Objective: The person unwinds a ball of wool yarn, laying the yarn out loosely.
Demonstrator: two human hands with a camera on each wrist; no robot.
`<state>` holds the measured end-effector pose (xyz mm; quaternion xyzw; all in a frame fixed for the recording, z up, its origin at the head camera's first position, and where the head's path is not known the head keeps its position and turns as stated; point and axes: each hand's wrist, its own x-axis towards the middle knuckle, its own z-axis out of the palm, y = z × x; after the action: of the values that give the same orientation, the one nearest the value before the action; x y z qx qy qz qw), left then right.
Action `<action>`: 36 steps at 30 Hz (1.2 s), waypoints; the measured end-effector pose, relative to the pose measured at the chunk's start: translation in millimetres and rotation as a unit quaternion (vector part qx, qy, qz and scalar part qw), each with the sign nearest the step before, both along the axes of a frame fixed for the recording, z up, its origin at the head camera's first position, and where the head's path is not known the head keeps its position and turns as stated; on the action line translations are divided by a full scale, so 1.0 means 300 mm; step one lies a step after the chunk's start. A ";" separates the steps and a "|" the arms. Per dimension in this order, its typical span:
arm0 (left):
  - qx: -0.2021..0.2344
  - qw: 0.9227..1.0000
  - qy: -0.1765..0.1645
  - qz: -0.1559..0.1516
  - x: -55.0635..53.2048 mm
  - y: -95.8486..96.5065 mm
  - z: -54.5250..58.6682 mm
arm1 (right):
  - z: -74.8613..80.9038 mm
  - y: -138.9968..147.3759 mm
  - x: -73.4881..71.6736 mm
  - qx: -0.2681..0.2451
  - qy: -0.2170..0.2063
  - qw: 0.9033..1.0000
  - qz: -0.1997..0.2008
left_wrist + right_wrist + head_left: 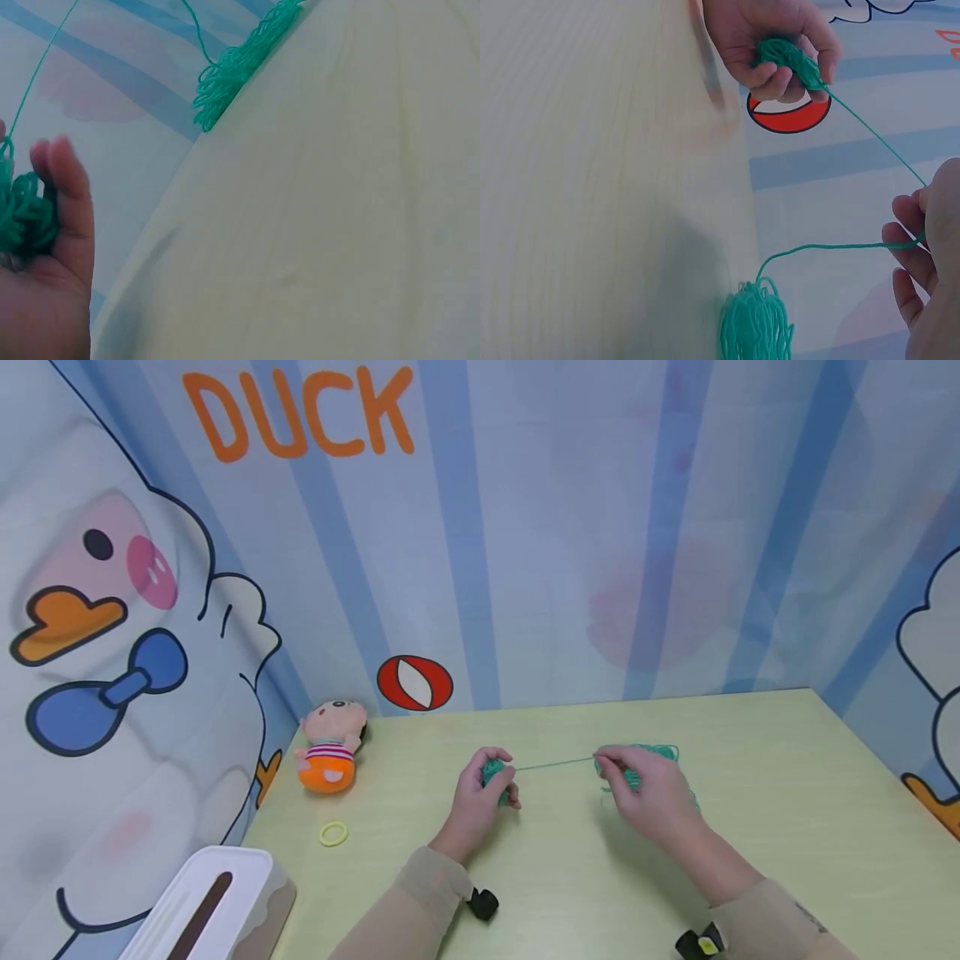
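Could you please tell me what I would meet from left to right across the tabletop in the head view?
White box, plush doll, left hand's grip, stretched green strand, right hand's grip.

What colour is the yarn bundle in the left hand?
Green. The yarn bundle shows best in the right wrist view; the left wrist view cuts it off.

I watch through the left wrist feed: the left hand (64, 274), at the left edge, holds a wad of green yarn (26, 221). A thin strand (39, 73) runs straight from it out the top. Beyond, I see a looped green skein (244, 67) along the pale surface's (315, 225) edge, against a blue-striped backdrop (142, 172).
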<state>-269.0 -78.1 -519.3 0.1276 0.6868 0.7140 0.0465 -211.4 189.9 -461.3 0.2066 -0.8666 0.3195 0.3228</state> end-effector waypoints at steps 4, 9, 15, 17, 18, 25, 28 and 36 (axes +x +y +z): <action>0.041 0.999 -0.001 -0.013 0.002 0.004 0.007 | -0.001 0.040 0.013 0.000 0.014 1.000 -0.019; 0.053 0.998 0.018 -0.005 -0.006 0.005 -0.001 | -0.010 0.099 0.026 0.008 0.003 0.999 -0.041; 0.044 0.998 0.027 0.031 -0.014 -0.004 -0.015 | -0.027 0.178 0.032 0.007 -0.015 0.998 -0.062; 0.027 0.998 0.028 0.046 -0.015 -0.008 -0.017 | -0.031 0.202 0.032 0.005 -0.026 0.997 -0.070; 0.020 0.998 0.027 0.052 -0.015 -0.010 -0.016 | -0.032 0.213 0.033 0.005 -0.033 0.997 -0.074; -0.005 0.997 0.002 0.074 -0.008 -0.018 -0.006 | -0.036 0.278 0.037 0.018 -0.086 0.990 -0.110; -0.001 0.997 0.008 0.073 -0.007 -0.017 -0.003 | -0.034 0.300 0.037 0.024 -0.114 0.986 -0.123; 0.005 0.998 0.019 0.065 -0.002 -0.014 -0.001 | -0.042 0.335 0.027 0.043 -0.236 0.958 -0.158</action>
<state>-269.7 -82.4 -519.7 0.0962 0.6907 0.7166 -0.0140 -203.4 290.4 -474.0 -0.0008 -0.9528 0.2660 0.1461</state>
